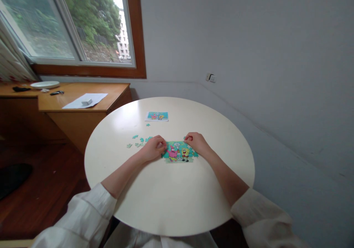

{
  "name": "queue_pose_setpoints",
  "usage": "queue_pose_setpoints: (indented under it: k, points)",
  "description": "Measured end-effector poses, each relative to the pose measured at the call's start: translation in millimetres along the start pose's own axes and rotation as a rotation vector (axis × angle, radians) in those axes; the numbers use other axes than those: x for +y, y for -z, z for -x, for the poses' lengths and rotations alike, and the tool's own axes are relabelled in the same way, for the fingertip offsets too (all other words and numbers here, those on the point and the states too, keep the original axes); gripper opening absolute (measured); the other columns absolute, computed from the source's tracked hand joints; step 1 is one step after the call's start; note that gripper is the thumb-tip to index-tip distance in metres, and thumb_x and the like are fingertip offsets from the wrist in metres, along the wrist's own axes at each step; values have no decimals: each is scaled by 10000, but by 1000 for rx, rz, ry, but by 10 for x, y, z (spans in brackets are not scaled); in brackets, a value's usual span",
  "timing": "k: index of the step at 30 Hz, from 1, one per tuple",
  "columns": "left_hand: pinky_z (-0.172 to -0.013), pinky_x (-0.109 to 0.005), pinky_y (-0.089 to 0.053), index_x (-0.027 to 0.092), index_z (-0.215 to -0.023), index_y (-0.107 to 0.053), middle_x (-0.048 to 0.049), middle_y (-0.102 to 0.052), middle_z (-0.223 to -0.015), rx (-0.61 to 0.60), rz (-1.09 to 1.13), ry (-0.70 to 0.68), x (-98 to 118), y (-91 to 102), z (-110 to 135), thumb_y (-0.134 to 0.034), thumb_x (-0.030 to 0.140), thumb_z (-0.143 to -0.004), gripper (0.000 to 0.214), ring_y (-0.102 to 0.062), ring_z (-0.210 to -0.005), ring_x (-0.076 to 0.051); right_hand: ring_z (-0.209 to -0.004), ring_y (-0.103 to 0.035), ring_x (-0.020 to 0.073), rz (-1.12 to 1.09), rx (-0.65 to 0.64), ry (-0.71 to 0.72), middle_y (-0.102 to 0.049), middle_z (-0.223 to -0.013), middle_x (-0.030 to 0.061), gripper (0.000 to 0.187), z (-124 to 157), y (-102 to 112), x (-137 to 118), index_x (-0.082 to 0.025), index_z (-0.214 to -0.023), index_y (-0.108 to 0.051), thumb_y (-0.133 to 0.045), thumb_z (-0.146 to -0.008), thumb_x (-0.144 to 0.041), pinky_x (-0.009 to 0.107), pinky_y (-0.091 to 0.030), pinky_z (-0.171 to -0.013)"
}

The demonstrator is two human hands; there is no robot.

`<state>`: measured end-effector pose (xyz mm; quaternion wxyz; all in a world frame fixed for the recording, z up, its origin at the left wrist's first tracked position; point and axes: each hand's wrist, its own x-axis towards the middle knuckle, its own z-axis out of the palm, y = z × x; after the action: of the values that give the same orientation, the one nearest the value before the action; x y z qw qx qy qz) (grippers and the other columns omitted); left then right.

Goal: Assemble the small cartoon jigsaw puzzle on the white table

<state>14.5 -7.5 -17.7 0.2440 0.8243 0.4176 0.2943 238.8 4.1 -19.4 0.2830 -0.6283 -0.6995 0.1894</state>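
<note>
A partly assembled cartoon jigsaw puzzle (177,153) lies flat on the round table, showing a pink starfish, a squid and a yellow sponge on teal. At its left upper edge rests my left hand (153,147), fingers curled and closed; what is between them, if anything, is hidden. My right hand (197,142) is at the top right edge with thumb and forefinger pinched together. A bit of teal puzzle piece (184,137) shows at those fingertips. Several loose puzzle pieces (135,136) are scattered left of my left hand, some partly behind it.
Farther back on the white round table (166,200) lies a small reference picture (157,116), with one loose piece just in front of it. A wooden desk (116,93) at the left bears a paper sheet (96,97), a small white box and a white plate (45,85). The wall borders the right side.
</note>
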Motion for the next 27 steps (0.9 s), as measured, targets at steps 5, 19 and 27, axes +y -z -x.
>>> queue_pose_setpoints:
  k: [5,19,27]
  points:
    - [-660,-259,-431,164,-687,-577,-41,-559,-785,124,17,34,-14,53,-18,-474,198,-696,110,-526,-726,-146,-540,-497,105,-14,83,32,-561,-572,-10,85,-9,-7,15,-177,-651,-629,-575,-639,-241,212,-350,-518]
    - [-586,-261,-431,140,-873,-602,-76,-619,-797,715,65,466,-555,843,43,-472,265,-705,247,-566,-653,-156,-535,-471,122,-51,138,69,-524,-551,-8,137,-10,4,6,-177,-655,-613,-520,-644,-278,235,-348,-522]
    - [-568,-259,-407,129,-770,-636,-89,-631,-785,416,-61,524,-478,799,68,-514,262,-685,200,-560,-656,-168,-540,-477,122,-64,156,79,-537,-558,-1,145,-4,4,4,-171,-652,-612,-525,-649,-287,237,-356,-533]
